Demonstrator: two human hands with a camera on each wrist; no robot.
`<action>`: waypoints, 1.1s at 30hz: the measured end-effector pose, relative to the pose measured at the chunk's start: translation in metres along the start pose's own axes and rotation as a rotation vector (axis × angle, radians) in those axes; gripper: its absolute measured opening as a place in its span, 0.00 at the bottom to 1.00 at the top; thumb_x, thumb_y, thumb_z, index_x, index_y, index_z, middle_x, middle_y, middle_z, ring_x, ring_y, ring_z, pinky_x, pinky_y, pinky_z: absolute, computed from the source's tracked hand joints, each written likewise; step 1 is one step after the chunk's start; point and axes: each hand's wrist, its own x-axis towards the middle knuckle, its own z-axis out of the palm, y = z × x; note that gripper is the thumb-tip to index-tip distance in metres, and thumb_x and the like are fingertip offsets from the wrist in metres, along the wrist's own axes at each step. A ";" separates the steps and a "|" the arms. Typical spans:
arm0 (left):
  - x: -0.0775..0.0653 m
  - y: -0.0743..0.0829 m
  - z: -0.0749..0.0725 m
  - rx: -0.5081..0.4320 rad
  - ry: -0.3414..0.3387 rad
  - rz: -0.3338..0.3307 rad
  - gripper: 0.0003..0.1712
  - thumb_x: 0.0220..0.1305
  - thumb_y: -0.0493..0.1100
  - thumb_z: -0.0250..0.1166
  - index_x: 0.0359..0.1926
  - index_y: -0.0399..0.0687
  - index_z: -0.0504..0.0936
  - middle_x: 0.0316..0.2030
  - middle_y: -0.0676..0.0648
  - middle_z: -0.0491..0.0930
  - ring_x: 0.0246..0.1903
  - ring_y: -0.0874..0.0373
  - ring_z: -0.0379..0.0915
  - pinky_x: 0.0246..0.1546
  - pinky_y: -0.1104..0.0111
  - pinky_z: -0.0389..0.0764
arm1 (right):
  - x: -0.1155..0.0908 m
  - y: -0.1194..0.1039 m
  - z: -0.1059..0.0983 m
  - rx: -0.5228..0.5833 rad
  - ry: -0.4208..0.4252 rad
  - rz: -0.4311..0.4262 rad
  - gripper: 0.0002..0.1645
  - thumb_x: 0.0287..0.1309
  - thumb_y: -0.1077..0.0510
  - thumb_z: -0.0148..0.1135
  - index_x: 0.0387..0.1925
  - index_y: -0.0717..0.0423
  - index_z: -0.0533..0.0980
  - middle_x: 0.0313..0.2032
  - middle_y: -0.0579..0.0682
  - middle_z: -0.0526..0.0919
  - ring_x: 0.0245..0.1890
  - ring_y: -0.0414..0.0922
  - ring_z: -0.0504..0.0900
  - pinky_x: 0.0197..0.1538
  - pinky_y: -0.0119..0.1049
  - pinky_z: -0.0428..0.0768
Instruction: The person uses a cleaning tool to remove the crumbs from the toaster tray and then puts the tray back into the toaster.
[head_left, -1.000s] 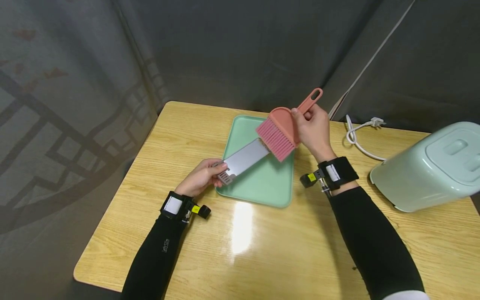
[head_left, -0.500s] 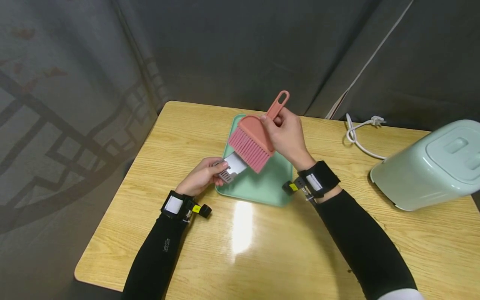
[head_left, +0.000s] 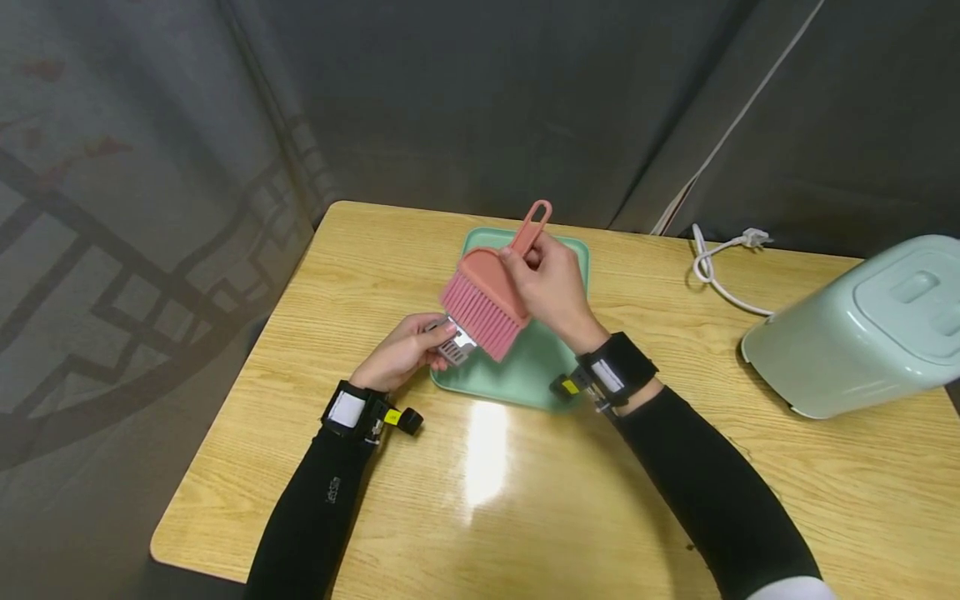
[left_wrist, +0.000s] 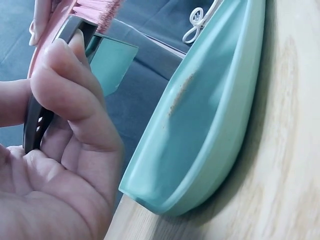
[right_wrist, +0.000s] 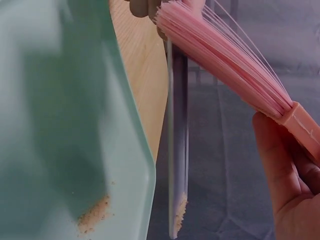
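Observation:
My left hand point(head_left: 405, 350) pinches the end of a flat metal crumb tray point(head_left: 459, 348), thumb on top. Most of its length is hidden under the brush in the head view. In the right wrist view, light brown crumbs point(right_wrist: 181, 212) cling near the far end of the crumb tray point(right_wrist: 179, 125). My right hand point(head_left: 557, 287) grips a pink hand brush point(head_left: 495, 279) where handle meets head, bristles over the crumb tray near my left thumb. Beneath both is a mint-green tray point(head_left: 517, 383), with a small heap of crumbs point(right_wrist: 95, 215) on it.
A mint-green toaster point(head_left: 840, 342) stands at the right of the wooden table point(head_left: 390, 500). Its white cord and plug point(head_left: 753, 238) lie by the back edge. A grey curtain point(head_left: 480, 108) hangs behind the table.
My right hand has brought the brush left and down along the crumb tray toward my left hand, covering more of the metal. The left hand has stayed in place.

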 end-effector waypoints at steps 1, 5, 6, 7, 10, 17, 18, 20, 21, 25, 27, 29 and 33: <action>0.000 0.000 0.000 0.002 0.000 0.001 0.17 0.78 0.38 0.52 0.54 0.25 0.75 0.33 0.45 0.81 0.24 0.60 0.75 0.27 0.71 0.80 | 0.000 0.001 0.000 -0.002 0.000 0.003 0.12 0.70 0.55 0.64 0.43 0.62 0.79 0.27 0.53 0.80 0.23 0.44 0.75 0.24 0.29 0.71; 0.000 0.000 0.000 0.002 0.000 -0.004 0.17 0.78 0.38 0.52 0.53 0.24 0.75 0.33 0.45 0.81 0.24 0.60 0.75 0.27 0.72 0.80 | 0.001 0.006 0.000 -0.005 0.000 0.021 0.13 0.70 0.54 0.63 0.42 0.62 0.79 0.27 0.53 0.80 0.23 0.44 0.76 0.24 0.29 0.72; 0.000 0.000 0.000 0.001 0.001 -0.007 0.17 0.77 0.38 0.52 0.53 0.24 0.75 0.33 0.45 0.81 0.24 0.60 0.75 0.27 0.72 0.80 | 0.002 0.007 -0.001 -0.004 0.001 0.026 0.13 0.70 0.54 0.63 0.42 0.62 0.78 0.27 0.53 0.80 0.23 0.44 0.76 0.23 0.29 0.72; 0.000 0.000 0.000 0.000 0.002 -0.011 0.17 0.77 0.38 0.53 0.53 0.24 0.75 0.33 0.45 0.81 0.23 0.60 0.74 0.27 0.72 0.79 | 0.002 0.009 -0.002 -0.001 0.001 0.026 0.13 0.70 0.54 0.63 0.43 0.62 0.78 0.27 0.53 0.81 0.23 0.44 0.77 0.23 0.30 0.73; 0.000 0.000 0.000 0.004 0.006 -0.020 0.16 0.77 0.38 0.53 0.52 0.24 0.75 0.32 0.45 0.81 0.23 0.60 0.74 0.26 0.72 0.79 | 0.004 0.012 -0.005 0.001 0.001 0.027 0.14 0.70 0.53 0.63 0.43 0.62 0.78 0.28 0.54 0.81 0.24 0.45 0.77 0.24 0.30 0.73; -0.001 0.001 -0.001 0.010 0.007 -0.028 0.16 0.77 0.38 0.53 0.51 0.25 0.76 0.33 0.44 0.81 0.23 0.60 0.75 0.26 0.72 0.80 | 0.007 0.018 -0.014 -0.015 0.017 0.066 0.15 0.71 0.52 0.62 0.44 0.63 0.78 0.26 0.55 0.76 0.23 0.46 0.73 0.23 0.30 0.69; -0.001 0.001 -0.001 0.010 0.007 -0.029 0.16 0.77 0.38 0.53 0.51 0.25 0.76 0.33 0.44 0.81 0.23 0.60 0.75 0.26 0.72 0.80 | 0.008 0.019 -0.015 -0.016 0.020 0.072 0.15 0.71 0.52 0.62 0.44 0.62 0.78 0.26 0.54 0.75 0.23 0.46 0.73 0.23 0.30 0.68; -0.001 0.001 -0.001 0.015 0.003 -0.028 0.16 0.78 0.38 0.53 0.51 0.25 0.76 0.33 0.45 0.81 0.23 0.60 0.75 0.26 0.72 0.80 | 0.009 0.021 -0.018 -0.022 0.030 0.079 0.15 0.71 0.52 0.62 0.45 0.62 0.78 0.26 0.54 0.75 0.23 0.45 0.73 0.23 0.30 0.68; -0.001 0.001 -0.001 0.017 0.001 -0.027 0.16 0.78 0.38 0.53 0.51 0.25 0.76 0.33 0.45 0.81 0.23 0.60 0.75 0.26 0.72 0.80 | 0.010 0.023 -0.020 -0.025 0.035 0.080 0.15 0.71 0.52 0.62 0.45 0.63 0.78 0.26 0.54 0.75 0.23 0.45 0.73 0.23 0.30 0.68; -0.002 0.001 -0.002 0.019 -0.010 -0.026 0.17 0.78 0.38 0.53 0.52 0.24 0.75 0.32 0.45 0.81 0.24 0.60 0.75 0.26 0.72 0.80 | 0.013 0.029 -0.026 -0.036 0.051 0.087 0.16 0.71 0.52 0.62 0.46 0.63 0.78 0.26 0.55 0.76 0.24 0.45 0.74 0.23 0.29 0.68; -0.002 0.001 -0.003 0.014 -0.015 -0.032 0.17 0.78 0.38 0.53 0.53 0.24 0.75 0.33 0.44 0.81 0.24 0.60 0.76 0.26 0.72 0.80 | 0.013 0.031 -0.029 -0.033 0.049 0.101 0.17 0.72 0.52 0.61 0.48 0.63 0.77 0.28 0.55 0.77 0.25 0.45 0.75 0.24 0.29 0.71; -0.002 0.000 -0.003 0.010 -0.017 -0.038 0.18 0.78 0.38 0.53 0.55 0.23 0.74 0.33 0.44 0.82 0.25 0.59 0.76 0.27 0.72 0.80 | 0.015 0.034 -0.032 -0.032 0.049 0.118 0.18 0.72 0.51 0.60 0.50 0.63 0.77 0.30 0.56 0.79 0.27 0.45 0.77 0.25 0.28 0.73; -0.003 -0.001 -0.004 0.005 -0.018 -0.049 0.20 0.77 0.38 0.53 0.57 0.22 0.74 0.35 0.43 0.82 0.26 0.58 0.76 0.27 0.72 0.79 | 0.016 0.039 -0.038 -0.023 0.053 0.150 0.19 0.73 0.50 0.59 0.52 0.63 0.77 0.35 0.58 0.82 0.31 0.46 0.81 0.29 0.27 0.77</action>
